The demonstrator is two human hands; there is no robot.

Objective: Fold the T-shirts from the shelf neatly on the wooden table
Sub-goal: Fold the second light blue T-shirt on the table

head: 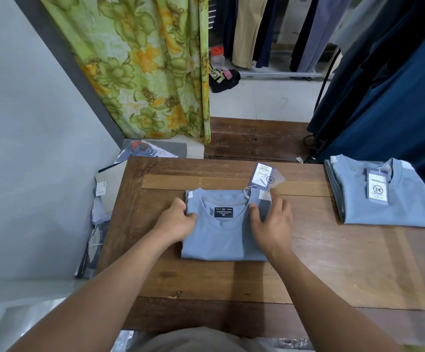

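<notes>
A light blue T-shirt [221,240] lies folded into a rectangle in the middle of the wooden table [308,270], collar up, with a black neck label showing. Its hang tag [264,176] sticks out past the collar onto the wood. My left hand [178,219] grips the shirt's left edge near the shoulder with curled fingers. My right hand [272,219] rests on the right side of the shirt, fingers fairly straight, fingertips near the right shoulder. A stack of folded blue T-shirts [381,199] with a tag on top sits at the table's right end.
A green flowered curtain [150,67] hangs behind the table on the left. Dark blue garments [389,97] hang at the right, close over the folded stack. Packaged items and papers [109,189] lean between the wall and the table's left side.
</notes>
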